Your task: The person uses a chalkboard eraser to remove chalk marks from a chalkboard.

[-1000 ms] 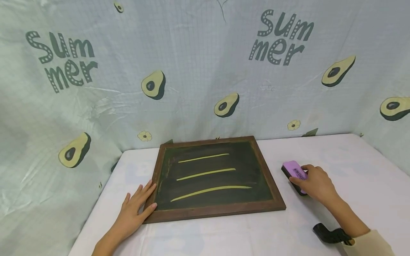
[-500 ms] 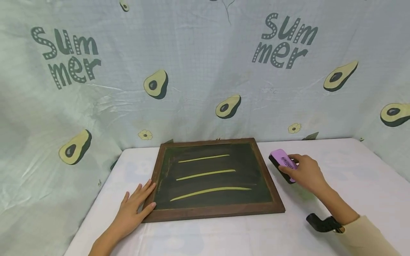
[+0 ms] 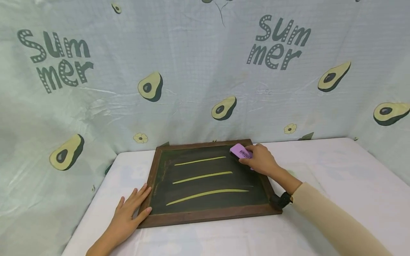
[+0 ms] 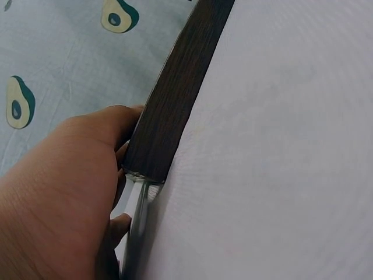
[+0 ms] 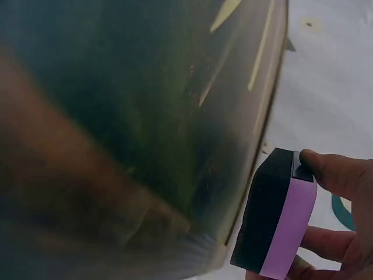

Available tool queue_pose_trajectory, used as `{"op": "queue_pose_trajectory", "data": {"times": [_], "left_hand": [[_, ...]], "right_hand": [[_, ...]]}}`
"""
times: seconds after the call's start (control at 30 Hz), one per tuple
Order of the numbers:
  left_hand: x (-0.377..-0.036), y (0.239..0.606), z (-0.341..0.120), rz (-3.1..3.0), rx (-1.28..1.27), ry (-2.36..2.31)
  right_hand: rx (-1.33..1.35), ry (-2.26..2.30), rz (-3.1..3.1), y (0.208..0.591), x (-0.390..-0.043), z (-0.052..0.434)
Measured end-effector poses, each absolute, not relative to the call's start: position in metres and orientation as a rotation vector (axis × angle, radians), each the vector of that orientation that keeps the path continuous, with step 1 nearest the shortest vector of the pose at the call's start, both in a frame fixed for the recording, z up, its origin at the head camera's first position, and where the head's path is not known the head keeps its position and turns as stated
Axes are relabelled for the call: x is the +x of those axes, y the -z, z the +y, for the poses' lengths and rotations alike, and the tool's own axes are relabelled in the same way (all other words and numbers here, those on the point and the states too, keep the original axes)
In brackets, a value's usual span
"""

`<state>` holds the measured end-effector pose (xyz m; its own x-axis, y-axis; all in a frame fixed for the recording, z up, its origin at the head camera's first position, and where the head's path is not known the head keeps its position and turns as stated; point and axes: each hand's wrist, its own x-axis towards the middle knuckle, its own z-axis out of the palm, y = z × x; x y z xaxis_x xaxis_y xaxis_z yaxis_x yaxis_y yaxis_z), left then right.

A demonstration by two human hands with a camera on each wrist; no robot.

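A chalkboard point(image 3: 198, 169) in a brown wooden frame lies on the table, with three yellow lines point(image 3: 208, 193) drawn across its dark surface. My left hand point(image 3: 128, 215) rests on its left frame near the front corner, fingers spread and mostly straight. In the left wrist view that hand point(image 4: 70, 181) is beside the frame's brown edge point(image 4: 175, 87). My right hand point(image 3: 264, 160) grips a purple board eraser point(image 3: 240, 151) between thumb and fingers, over the upper right of the board. The right wrist view shows the eraser's black felt side point(image 5: 265, 210) facing the board.
A pale cloth point(image 3: 189, 117) printed with avocados and lettering hangs behind and beside the white-covered table point(image 3: 333, 170). A black device point(image 3: 281, 200) on my right wrist overlaps the board's front right corner in the head view.
My right hand has moved left with the eraser, from the table right of the board to over the board's upper right. The left hand keeps its place on the frame.
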<state>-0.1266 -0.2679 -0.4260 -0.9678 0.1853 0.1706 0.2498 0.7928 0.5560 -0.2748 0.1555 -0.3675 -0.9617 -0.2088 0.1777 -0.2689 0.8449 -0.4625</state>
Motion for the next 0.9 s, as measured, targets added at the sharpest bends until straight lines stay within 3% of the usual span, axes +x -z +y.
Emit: {"op": "queue_pose_trajectory", "data": {"times": [0.43,0.9], "left_hand": [[-0.128,0.427,-0.269,-2.869,-0.360,0.911],[-0.129,0.427,-0.271,-2.868,-0.377,0.912]], "right_hand": [[0.387,-0.778,-2.959,0.377,-0.302,0.131],[0.426,-0.862,-2.958,0.375,-0.310,0.119]]}}
